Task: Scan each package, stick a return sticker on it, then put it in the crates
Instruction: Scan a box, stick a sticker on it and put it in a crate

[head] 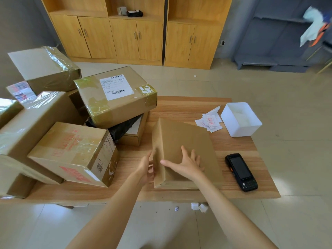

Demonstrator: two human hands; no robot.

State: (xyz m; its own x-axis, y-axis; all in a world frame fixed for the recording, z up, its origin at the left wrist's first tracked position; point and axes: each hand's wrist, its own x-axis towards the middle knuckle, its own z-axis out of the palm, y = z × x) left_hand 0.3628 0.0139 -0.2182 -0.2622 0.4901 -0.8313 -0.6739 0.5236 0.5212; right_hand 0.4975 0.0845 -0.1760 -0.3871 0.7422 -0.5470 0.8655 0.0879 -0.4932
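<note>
Positioning step: plain box [186, 150] is steadied mid-table, left hand [145, 168] curled on its near-left edge, right hand [186, 165] spread flat on top. No label is seen on it; next, it likely needs turning before the scanner [241, 171], near right, is picked up.

Bright even daylight, glare on taped boxes [43, 69] (wide-angle bending, soft blur at edges)
</note>
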